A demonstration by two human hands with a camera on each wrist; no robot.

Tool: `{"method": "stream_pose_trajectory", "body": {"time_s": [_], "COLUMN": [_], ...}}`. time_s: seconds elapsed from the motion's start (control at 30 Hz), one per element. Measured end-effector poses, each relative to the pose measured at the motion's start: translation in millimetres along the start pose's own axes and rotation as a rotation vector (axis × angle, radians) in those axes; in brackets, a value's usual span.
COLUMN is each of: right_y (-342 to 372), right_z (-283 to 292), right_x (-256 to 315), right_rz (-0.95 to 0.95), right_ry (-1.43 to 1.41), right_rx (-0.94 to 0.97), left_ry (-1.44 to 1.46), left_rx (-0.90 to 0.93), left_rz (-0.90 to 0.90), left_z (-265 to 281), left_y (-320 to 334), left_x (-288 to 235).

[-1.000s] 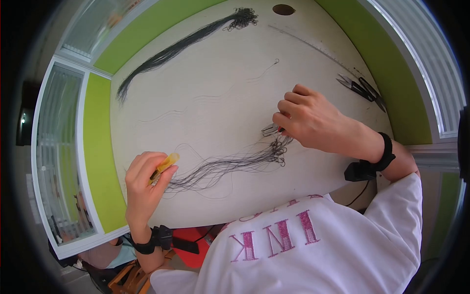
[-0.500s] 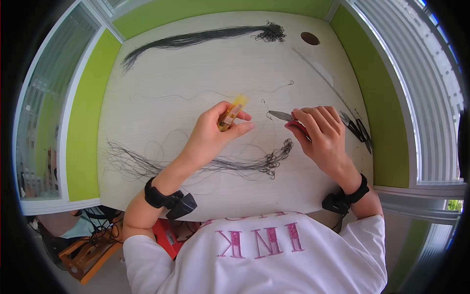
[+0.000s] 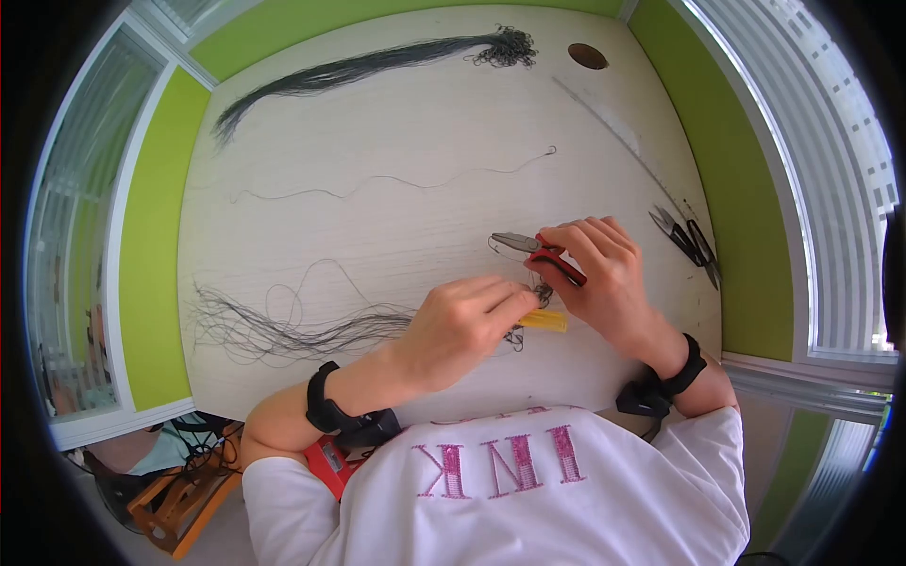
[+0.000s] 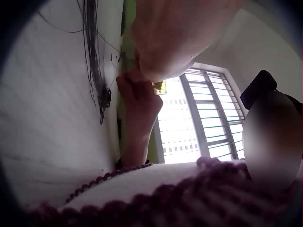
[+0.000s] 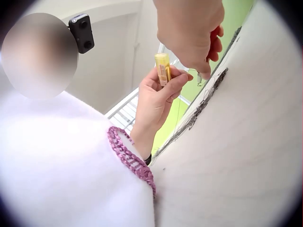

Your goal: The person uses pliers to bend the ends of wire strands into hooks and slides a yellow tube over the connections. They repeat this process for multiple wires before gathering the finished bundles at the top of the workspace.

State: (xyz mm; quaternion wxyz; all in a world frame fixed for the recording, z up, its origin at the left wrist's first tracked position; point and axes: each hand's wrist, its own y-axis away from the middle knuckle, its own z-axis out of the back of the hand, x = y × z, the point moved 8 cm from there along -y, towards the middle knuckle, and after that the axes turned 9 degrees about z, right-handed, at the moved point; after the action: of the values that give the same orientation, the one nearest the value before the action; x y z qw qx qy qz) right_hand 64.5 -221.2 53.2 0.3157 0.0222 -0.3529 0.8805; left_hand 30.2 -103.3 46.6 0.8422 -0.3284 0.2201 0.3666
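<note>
The left hand (image 3: 464,325) grips a yellow translucent tube (image 3: 545,321) over the hook end of the near bundle of dark lines (image 3: 349,332). In the right wrist view the same tube (image 5: 162,68) stands upright between thumb and fingers of the left hand (image 5: 154,101). Red-handled pliers (image 3: 557,265) are held in the right hand (image 3: 604,274), jaws pointing left, with a small hook (image 3: 493,245) at their tip. Thin line runs between the two hands. The left wrist view shows the right hand (image 4: 140,94) beyond the left; its pliers are hidden there.
A second bundle of hooked lines (image 3: 377,66) lies along the back of the table (image 3: 377,226). One hooked line (image 3: 415,181) stretches across the middle. Towards the right are a clear ruler (image 3: 623,146), black scissors (image 3: 696,247) and a round hole (image 3: 588,57).
The left hand has come from the far left to beside the right hand, bringing the tube down over the near bundle. The right hand has lifted away from the hook cluster with the pliers.
</note>
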Motion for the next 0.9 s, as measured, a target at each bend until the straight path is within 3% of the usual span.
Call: {"method": "stream_pose_trajectory", "body": {"time_s": [0.13, 0.23, 0.3, 0.33, 0.4, 0.47, 0.57, 0.9], "right_y": [2.2, 4.9, 6.4, 6.0, 4.2, -1.5, -3.0, -2.2], "right_z": [15.7, 23.4, 23.4, 21.6, 17.7, 18.5, 18.3, 14.1], "right_x": [-17.1, -23.1, -23.8, -21.2, -14.2, 3.9, 11.0, 15.9], "right_rz": [-0.147, -0.249, -0.305, -0.308, -0.298, -0.149, -0.107, -0.067], "right_ry": [-0.071, -0.166, -0.239, -0.280, -0.325, -0.250, -0.206, -0.159], "right_rx": [-0.101, -0.155, -0.185, -0.178, -0.165, -0.164, -0.155, -0.159], "left_ry": [-0.004, -0.003, 0.215, 0.212, 0.801, 0.876, 1.276, 1.260], "left_rx": [-0.001, -0.086, -0.226, -0.228, -0.285, -0.204, -0.073, -0.181], "left_rz": [-0.070, 0.064, 0.320, 0.322, 0.600, 0.611, 0.822, 0.796], "left_z": [13.2, 39.4, 57.3, 56.2, 41.2, 28.0, -1.5, 2.5], "left_y": [8.3, 9.6, 12.7, 12.3, 19.5, 17.0, 22.6, 29.6], "left_x": [-10.3, -4.8, 17.0, 19.9, 56.2, 55.2, 53.9, 65.0]}}
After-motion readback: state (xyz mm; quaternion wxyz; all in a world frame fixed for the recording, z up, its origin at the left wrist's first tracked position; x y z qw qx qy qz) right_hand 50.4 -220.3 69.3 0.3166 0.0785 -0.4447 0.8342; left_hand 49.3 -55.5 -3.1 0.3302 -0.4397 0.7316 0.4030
